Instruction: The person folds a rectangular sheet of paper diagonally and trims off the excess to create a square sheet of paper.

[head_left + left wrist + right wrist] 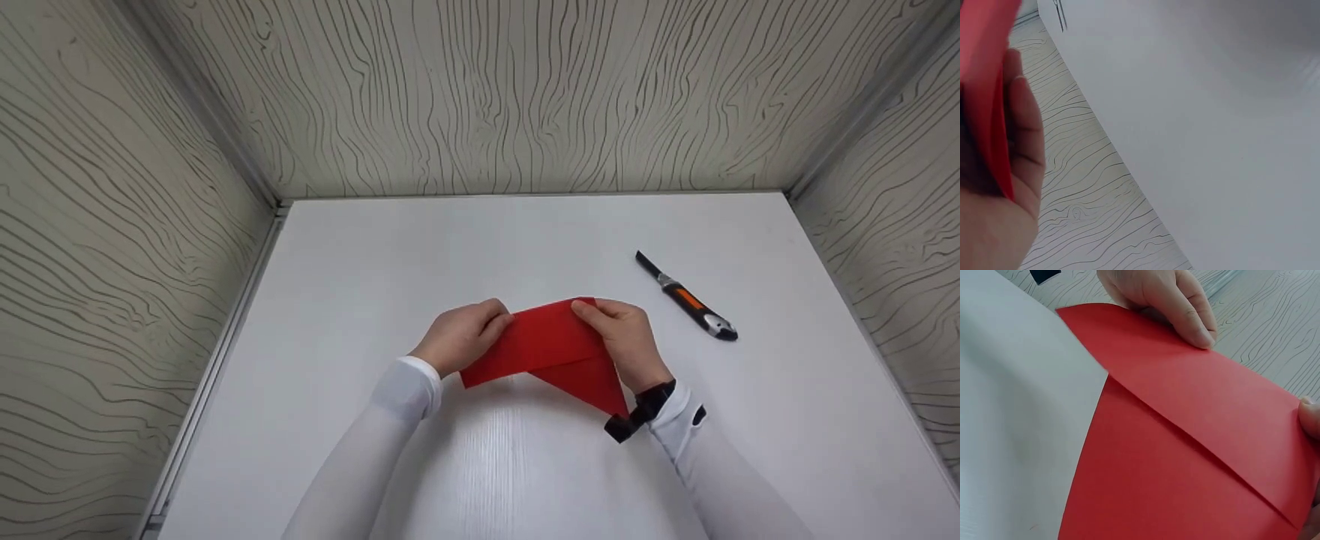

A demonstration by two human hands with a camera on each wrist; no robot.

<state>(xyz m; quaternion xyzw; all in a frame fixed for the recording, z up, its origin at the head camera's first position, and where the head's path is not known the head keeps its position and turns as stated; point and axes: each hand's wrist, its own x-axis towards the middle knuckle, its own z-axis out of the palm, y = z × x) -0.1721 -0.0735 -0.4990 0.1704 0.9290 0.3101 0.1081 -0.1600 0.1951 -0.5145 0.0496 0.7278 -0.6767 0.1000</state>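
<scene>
A folded sheet of red paper (pixel 551 334) is held up over the white table by both hands. My left hand (pixel 465 335) grips its left part, thumb on the near face and the other fingers behind. At the upper right corner my right hand (pixel 628 337) pinches it, thumb in front. In the right wrist view a folded flap of the red paper (pixel 1207 399) overlaps a lower layer that tapers to a point in the head view. The left wrist view shows the paper (pixel 985 95) curving against the left palm and fingers (pixel 1027 124).
A utility knife (pixel 694 304) with a black and orange handle lies on the white table (pixel 420 247), right of the hands, its dark blade end pointing away to the left. Panels with a wood-grain line pattern (pixel 480 97) stand behind and at both sides.
</scene>
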